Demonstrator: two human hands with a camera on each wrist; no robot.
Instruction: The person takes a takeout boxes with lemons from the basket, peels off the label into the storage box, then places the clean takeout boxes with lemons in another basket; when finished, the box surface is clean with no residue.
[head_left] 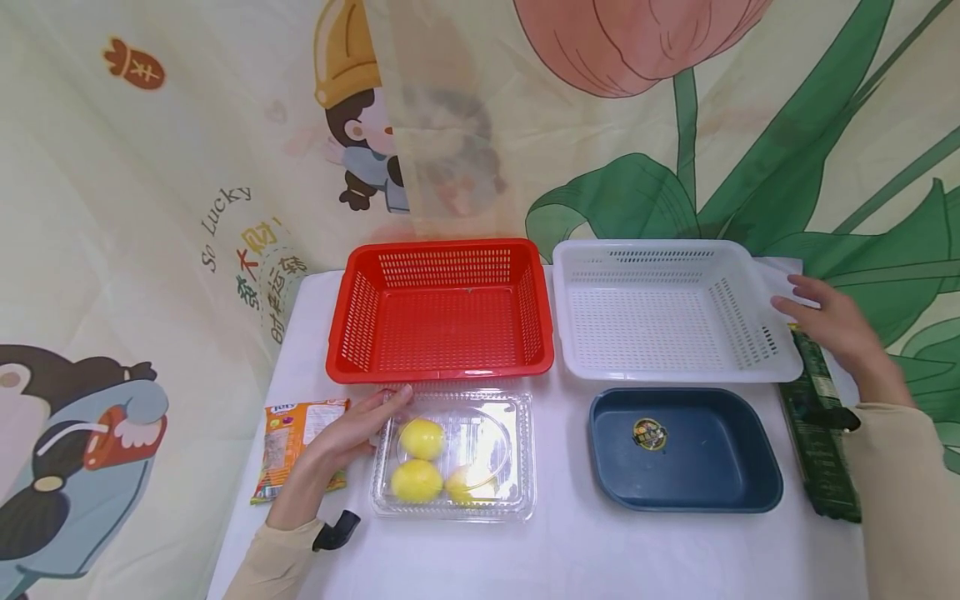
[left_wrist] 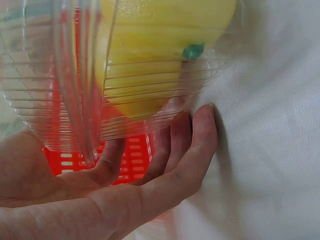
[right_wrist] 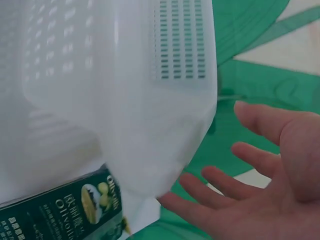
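Three lemons [head_left: 417,481] lie inside a clear plastic box [head_left: 525,457] with its lid down. Beside the box's upper left edge is my left hand [head_left: 358,429]. In the left wrist view, its loosely bent fingers [left_wrist: 197,145] come up against the ribbed side, where one lemon [left_wrist: 150,55] shows a green mark through the plastic. My right hand [head_left: 840,325] is at the right end of a white slotted basket [head_left: 675,371]. Its fingers [right_wrist: 235,185] are spread, holding nothing, with the fingertips right at the basket's corner.
A red slotted basket [head_left: 442,375] stands behind the box. Left is an orange snack bag [head_left: 279,442], partly behind my left arm. A dark blue tray [head_left: 690,492] with a round sticker sits in front of the white basket. A dark green package [head_left: 813,400] lies under my right wrist.
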